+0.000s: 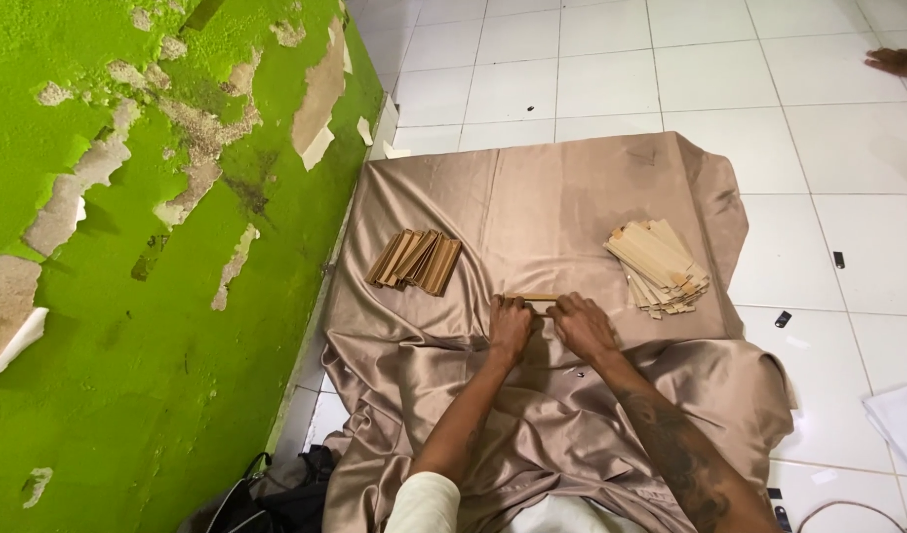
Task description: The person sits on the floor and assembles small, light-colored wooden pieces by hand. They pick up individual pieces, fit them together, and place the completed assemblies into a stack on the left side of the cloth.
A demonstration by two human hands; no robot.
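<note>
Head view: looking down at a tiled floor (611,69), white, with a cloth spread over it.
Wall (127,296): bright green, paint peeling in patches, along the left edge of the cloth.
Cloth (562,197): tan, satin-like, creased, laid flat on the floor and reaching back under both forearms.
Pale stack (659,266): light wooden strips fanned in a loose pile on the right part of the cloth, just beyond the right hand.
Dark stack (416,261): brown folded strips lying together on the left part of the cloth, apart from the left hand.
Left hand (510,329): palm down on the cloth, fingers curled and pinching the left end of the thin strip.
Right hand (582,324): palm down, fingers pressed together on the right end of the same strip.
Thin strip (535,297): pale wood, lying crosswise at mid-cloth between the two stacks, held at both ends.
Other person's hand (898,63): on the floor at the far right edge.
Small dark bits (838,260): scattered on tiles right of the cloth.
</note>
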